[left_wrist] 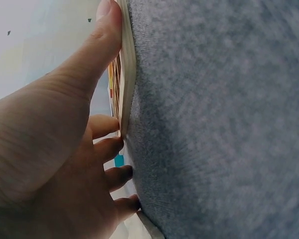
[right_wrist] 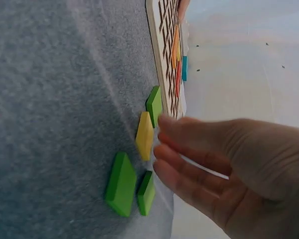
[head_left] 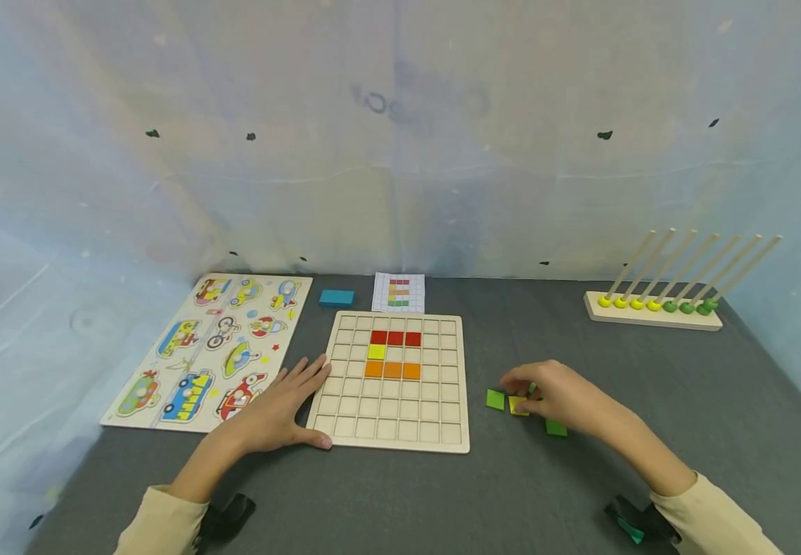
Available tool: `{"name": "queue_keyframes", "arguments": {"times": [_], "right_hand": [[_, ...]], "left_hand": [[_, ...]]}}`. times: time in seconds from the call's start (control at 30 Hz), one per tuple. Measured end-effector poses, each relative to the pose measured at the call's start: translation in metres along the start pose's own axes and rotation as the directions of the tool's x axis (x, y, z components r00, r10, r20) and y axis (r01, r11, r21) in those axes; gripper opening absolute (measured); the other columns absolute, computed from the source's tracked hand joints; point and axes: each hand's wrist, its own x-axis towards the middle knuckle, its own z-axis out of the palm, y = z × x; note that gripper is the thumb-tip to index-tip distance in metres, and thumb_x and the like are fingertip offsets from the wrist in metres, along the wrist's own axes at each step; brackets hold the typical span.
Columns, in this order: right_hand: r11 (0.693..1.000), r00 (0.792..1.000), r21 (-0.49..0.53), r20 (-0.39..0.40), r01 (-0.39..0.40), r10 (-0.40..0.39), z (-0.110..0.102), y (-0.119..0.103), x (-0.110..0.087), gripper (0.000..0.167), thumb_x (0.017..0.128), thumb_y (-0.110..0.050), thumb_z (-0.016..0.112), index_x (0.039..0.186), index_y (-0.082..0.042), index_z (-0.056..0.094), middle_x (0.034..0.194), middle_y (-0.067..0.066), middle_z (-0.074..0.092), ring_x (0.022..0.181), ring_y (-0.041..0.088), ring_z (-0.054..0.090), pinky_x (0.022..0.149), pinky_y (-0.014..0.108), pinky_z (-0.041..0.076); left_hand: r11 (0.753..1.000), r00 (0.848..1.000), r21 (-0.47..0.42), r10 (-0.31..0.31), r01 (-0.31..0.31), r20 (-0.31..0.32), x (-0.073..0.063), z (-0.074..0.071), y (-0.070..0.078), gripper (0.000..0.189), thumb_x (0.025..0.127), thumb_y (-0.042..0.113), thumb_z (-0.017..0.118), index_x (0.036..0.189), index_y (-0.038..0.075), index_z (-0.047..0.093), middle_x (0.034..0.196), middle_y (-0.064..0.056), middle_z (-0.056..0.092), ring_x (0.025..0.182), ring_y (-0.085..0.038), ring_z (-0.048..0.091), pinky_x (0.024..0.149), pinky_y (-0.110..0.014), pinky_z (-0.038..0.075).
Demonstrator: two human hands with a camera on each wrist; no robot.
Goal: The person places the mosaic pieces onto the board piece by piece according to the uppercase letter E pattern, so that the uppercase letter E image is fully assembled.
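A wooden grid board [head_left: 435, 433] lies at the centre of the head view, with a row of red tiles [head_left: 395, 338], one yellow tile [head_left: 376, 352] and a row of orange tiles [head_left: 392, 371] in its cells. My left hand [head_left: 268, 412] rests at the board's left edge, thumb and fingers spread along it. To the board's right, my right hand [head_left: 567, 395] hovers with loosely bent fingers over a loose yellow tile [right_wrist: 145, 137]. Around that tile lie green tiles [right_wrist: 122, 186], one partly hidden by the hand in the head view. No tile shows between the right fingers.
Behind the board are a printed pattern card [head_left: 398, 293] and a blue block [head_left: 337, 298]. A vehicle picture puzzle [head_left: 192, 347] lies at the left. At the far right stands a bead rack [head_left: 653, 311] with upright pegs. A draped sheet [head_left: 400, 154] rises behind the table.
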Motion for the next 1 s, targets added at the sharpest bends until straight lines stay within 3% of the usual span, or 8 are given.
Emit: {"name": "queue_keyframes", "arguments": {"times": [0.17,0.6,1.0], "right_hand": [[0.998,1.000,0.069,0.025,0.000,-0.002,0.005,0.006,-0.002,0.033,0.081,-0.006,0.078,0.113,-0.008,0.071,0.096,-0.004,0.069,0.087,0.013,0.065,0.069,0.028,0.055],[0.999,0.998,0.014,-0.053,0.041,-0.040,0.009,0.005,-0.009,0.036,0.075,-0.003,0.082,0.109,-0.008,0.071,0.094,-0.005,0.067,0.084,0.008,0.063,0.069,0.028,0.055],[0.996,0.996,0.021,-0.016,0.091,-0.091,0.003,-0.009,-0.005,0.030,0.080,-0.002,0.078,0.109,-0.005,0.071,0.089,-0.005,0.069,0.078,0.004,0.061,0.065,0.024,0.053]], "left_hand": [[1.000,1.000,0.001,-0.006,0.006,0.002,0.000,0.001,-0.001,0.116,0.071,0.070,0.071,0.156,0.005,0.025,0.162,-0.015,0.017,0.147,-0.043,0.010,0.115,-0.064,0.010],[1.000,1.000,0.000,-0.006,0.006,0.008,0.000,-0.001,0.001,0.115,0.072,0.070,0.070,0.155,0.005,0.025,0.162,-0.015,0.018,0.147,-0.043,0.011,0.115,-0.065,0.011],[1.000,1.000,-0.002,-0.010,0.010,0.009,0.001,0.001,0.000,0.116,0.071,0.070,0.071,0.156,0.006,0.024,0.163,-0.013,0.016,0.148,-0.041,0.009,0.116,-0.063,0.009]]}}
